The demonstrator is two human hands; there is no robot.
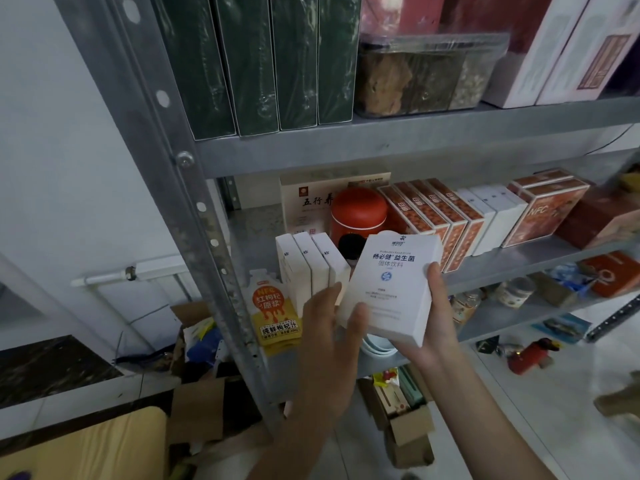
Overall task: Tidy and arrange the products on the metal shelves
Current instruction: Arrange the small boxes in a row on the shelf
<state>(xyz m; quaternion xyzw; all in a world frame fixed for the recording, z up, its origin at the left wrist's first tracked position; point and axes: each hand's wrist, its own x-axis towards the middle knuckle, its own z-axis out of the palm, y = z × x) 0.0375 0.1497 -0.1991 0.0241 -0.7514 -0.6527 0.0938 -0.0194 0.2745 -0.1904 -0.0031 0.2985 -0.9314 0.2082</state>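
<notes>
White box (394, 285), held before the middle shelf (519, 268). My left grip (332, 334) pinches its lower-left corner; my right grip (438, 317) clasps its right edge. I judge it light, stiff, smooth card: best held across opposite edges.

Both my arms come up bare from the bottom of the view, the left forearm (298, 424) steeper than the right forearm (485, 407). My right hand (437, 317) cups the white box (394, 282) from beneath and from its right side, one digit lying up along that edge (the others are hidden behind it). My left hand (329, 336) shows me its back, thumb laid on the box's lower left front, fingers reaching up along its left edge.
</notes>
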